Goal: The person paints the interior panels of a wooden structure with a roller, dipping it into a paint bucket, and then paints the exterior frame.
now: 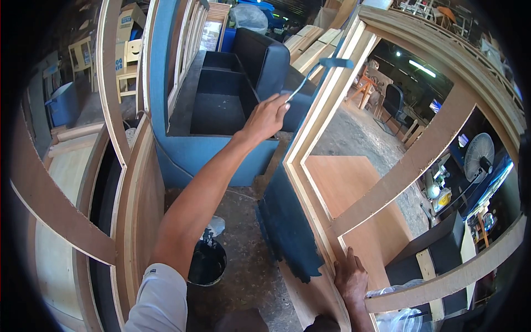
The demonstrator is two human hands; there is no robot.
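Note:
My left hand (265,119) reaches forward, its fingers closed around the thin handle of a small paint roller (336,63). The roller's blue-stained head lies against the upper part of a tall wooden frame (301,149). Dark blue paint (287,227) covers much of the frame's outer side panel, ending in a ragged edge above bare wood. Low on the same frame, my right hand (351,274) grips the edge of a rail; part of its fingers is hidden. Below my left forearm, a bucket (208,263) with dark paint stands on the floor.
A second open wooden frame (124,166) rises at my left. Ahead stands a blue-sided unit (221,160) with dark compartments, beside a black padded piece (263,61). A flat wooden board (359,182), a fan (479,157) and a chair (394,105) are at the right.

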